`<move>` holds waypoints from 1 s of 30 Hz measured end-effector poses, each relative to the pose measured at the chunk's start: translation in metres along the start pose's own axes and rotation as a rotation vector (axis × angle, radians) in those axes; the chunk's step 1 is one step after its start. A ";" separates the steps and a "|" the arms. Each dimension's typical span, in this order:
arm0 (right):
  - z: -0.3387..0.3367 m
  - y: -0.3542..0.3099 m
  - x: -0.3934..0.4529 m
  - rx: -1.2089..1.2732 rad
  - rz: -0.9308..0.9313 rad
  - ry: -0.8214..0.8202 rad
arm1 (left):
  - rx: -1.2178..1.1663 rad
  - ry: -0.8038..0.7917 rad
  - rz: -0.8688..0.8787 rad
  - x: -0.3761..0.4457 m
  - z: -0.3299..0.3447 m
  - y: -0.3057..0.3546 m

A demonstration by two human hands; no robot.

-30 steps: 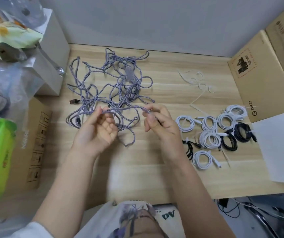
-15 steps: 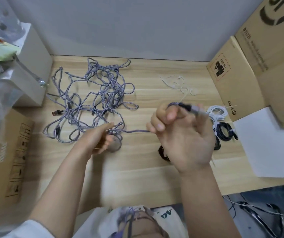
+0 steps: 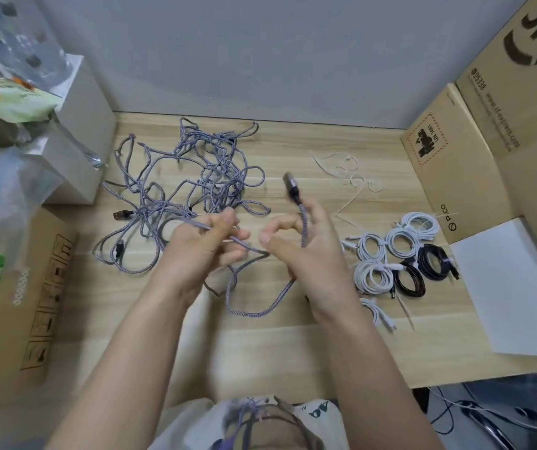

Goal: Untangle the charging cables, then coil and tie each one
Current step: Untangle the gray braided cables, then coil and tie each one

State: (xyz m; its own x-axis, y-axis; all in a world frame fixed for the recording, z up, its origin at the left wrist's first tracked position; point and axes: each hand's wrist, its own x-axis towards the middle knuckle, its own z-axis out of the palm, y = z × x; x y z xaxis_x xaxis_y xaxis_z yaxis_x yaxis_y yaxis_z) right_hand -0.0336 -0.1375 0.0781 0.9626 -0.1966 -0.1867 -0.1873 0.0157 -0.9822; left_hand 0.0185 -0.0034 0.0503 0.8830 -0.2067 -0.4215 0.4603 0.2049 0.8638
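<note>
Now freeing one purple cable (image 3: 254, 306) from the tangle (image 3: 189, 177) on the table (image 3: 293, 345): right hand (image 3: 306, 254) gripping its plug end, raised since a second ago; left hand (image 3: 202, 245) pinching slack, starting a coil.

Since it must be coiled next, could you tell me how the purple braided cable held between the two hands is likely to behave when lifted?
Probably floppy: the purple braided cable sags in a loop between the left hand and the right hand. Likely light, since fingers alone hold it. Its plug end stands above the right hand, so short lengths seem to keep some stiffness.
</note>
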 end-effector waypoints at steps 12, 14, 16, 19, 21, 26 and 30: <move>0.012 0.008 -0.004 -0.369 -0.067 0.113 | 0.040 -0.040 0.150 -0.013 0.016 0.003; 0.011 0.010 -0.002 -0.467 -0.092 0.134 | 0.025 -0.070 0.122 -0.014 0.015 0.005; 0.008 0.012 -0.001 -0.606 -0.129 0.158 | 0.029 -0.054 0.079 -0.012 0.012 0.005; 0.007 0.010 -0.001 -0.721 -0.159 0.186 | 0.051 0.060 0.025 -0.003 0.006 0.004; 0.008 0.003 -0.003 -0.599 -0.124 0.164 | -0.103 0.100 -0.074 0.008 -0.001 0.002; 0.001 -0.022 -0.011 0.009 -0.107 0.173 | -0.645 0.159 -0.271 0.041 -0.037 -0.003; -0.022 -0.041 -0.017 0.244 -0.111 0.246 | -0.801 0.253 -0.159 0.053 -0.084 0.002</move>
State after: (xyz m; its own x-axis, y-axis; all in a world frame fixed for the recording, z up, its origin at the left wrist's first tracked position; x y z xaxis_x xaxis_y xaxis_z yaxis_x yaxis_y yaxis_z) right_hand -0.0464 -0.1563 0.1225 0.8929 -0.4399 -0.0966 -0.0031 0.2087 -0.9780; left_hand 0.0740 0.0662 0.0067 0.7526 -0.0896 -0.6523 0.4224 0.8257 0.3739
